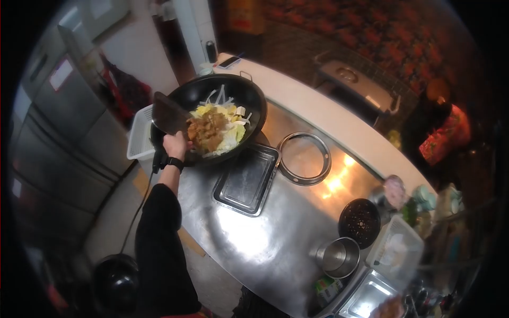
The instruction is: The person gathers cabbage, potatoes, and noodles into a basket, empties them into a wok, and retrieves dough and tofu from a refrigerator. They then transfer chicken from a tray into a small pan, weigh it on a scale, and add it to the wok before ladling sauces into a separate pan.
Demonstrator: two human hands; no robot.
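Note:
At the upper left, my left hand [176, 146], with a black band on its wrist, is closed on a dark, broad metal thing [168, 113]. It is tilted over the left rim of a large black wok [254, 100]; I cannot make out its exact kind. Brown sauced pieces [207, 131] lie in the wok on cut cabbage [236, 127] and pale strips. At the bottom right edge, what looks like my right hand [389, 307] is a blur beside a steel tray [366, 299]. Its fingers cannot be made out.
A rectangular tray [248, 180] and a metal ring [327, 159] lie on the steel table [297, 212]. A steel pot [340, 257], a dark perforated disc [360, 222] and a white basket [397, 246] stand at right. Another white basket [139, 135] is left of the wok. A person [442, 127] is beyond the counter [318, 111].

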